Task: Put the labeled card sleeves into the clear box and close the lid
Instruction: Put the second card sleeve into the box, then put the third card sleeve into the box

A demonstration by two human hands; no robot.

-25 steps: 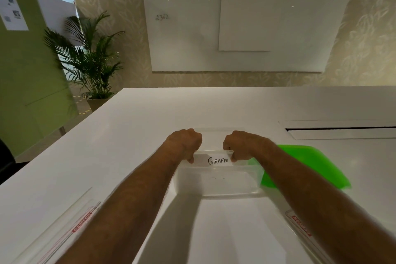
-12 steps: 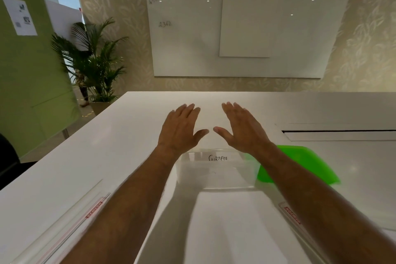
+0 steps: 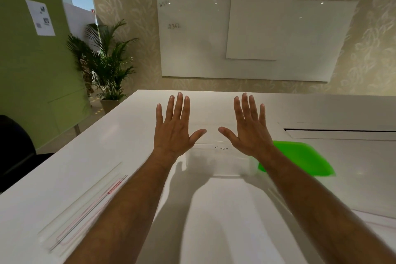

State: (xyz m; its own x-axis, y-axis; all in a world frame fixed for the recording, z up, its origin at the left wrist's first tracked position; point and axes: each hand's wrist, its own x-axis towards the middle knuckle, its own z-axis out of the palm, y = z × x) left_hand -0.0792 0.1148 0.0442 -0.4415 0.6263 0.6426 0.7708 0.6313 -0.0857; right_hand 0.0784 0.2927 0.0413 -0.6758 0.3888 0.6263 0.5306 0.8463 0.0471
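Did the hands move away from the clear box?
Yes. Both the left hand and right hand let go of the clear box and lifted up, open.

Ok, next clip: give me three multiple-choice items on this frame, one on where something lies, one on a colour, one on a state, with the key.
1. Where does the lid lie?
A. On the table to the right of the clear box
B. Pressed onto the box
C. Leaning on the whiteboard

2. What colour is the lid?
A. Red
B. Bright green
C. Black

3. How are the left hand and the right hand?
A. Both curled round a sleeve
B. One holds the lid
C. Both spread flat, holding nothing

Key: 1 A, the lid sits on the table right of the box, partly behind the right forearm. 2 B, it shows vivid green. 3 C, all fingers are straight and fanned, raised above the box.
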